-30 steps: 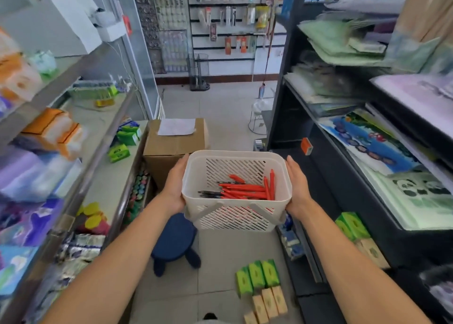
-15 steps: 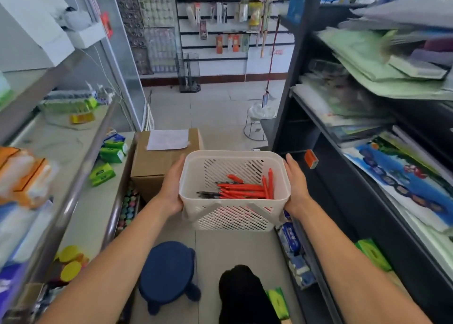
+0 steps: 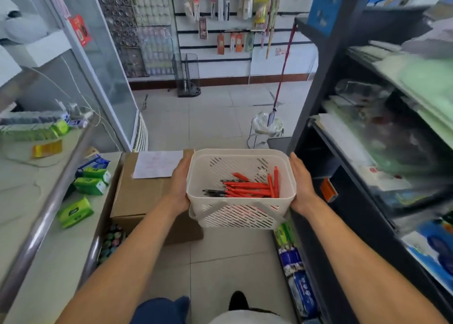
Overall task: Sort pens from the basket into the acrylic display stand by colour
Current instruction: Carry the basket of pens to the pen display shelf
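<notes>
Your left hand (image 3: 180, 185) and right hand (image 3: 302, 184) still press flat on basket (image 3: 241, 216) sides, held mid-aisle. Red pens (image 3: 250, 189) unshifted inside. You've stepped forward: box (image 3: 139, 196) now nearer; stool (image 3: 160, 310) at bottom edge.

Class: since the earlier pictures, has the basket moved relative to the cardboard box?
Yes. The basket has been carried forward: it now sits beside the cardboard box, no longer short of it.

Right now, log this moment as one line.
stage: carrying | left hand and right hand: flat against basket sides | contents: red pens, few black pens | display stand: unseen
</notes>
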The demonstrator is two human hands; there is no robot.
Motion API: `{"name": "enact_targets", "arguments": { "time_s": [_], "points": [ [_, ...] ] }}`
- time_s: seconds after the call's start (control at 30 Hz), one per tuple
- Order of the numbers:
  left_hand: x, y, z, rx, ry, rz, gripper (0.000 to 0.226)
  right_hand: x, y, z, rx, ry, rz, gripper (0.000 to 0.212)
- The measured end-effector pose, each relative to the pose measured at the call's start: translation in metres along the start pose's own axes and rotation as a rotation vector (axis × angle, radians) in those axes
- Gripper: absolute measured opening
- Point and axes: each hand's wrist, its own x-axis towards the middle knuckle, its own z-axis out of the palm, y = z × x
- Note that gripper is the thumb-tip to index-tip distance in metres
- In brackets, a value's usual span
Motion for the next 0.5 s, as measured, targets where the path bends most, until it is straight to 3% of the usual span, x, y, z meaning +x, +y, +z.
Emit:
{"name": "enact_targets", "arguments": {
  "time_s": [0.1,0.23,0.27,0.33,0.5],
  "points": [
    [0.058,0.019,0.011,0.023,0.017,0.058,0.026,0.052,-0.030,0.004,-0.018,0.035,-0.048,0.057],
    [0.111,0.050,0.022,0.100,0.009,0.142,0.013,0.107,-0.059,0.013,-0.057,0.007,-0.091,0.045],
    [0.124,0.059,0.023,0.081,-0.013,0.138,0.023,0.123,-0.065,0.013,-0.054,0.001,-0.095,0.047],
    [0.151,0.074,0.022,0.009,-0.044,0.075,0.065,0.150,-0.076,0.018,-0.043,0.005,-0.083,0.051],
    [0.230,0.103,0.013,-0.052,0.024,-0.004,0.051,0.221,-0.095,0.038,-0.069,0.069,-0.084,0.059]
  ]
}}
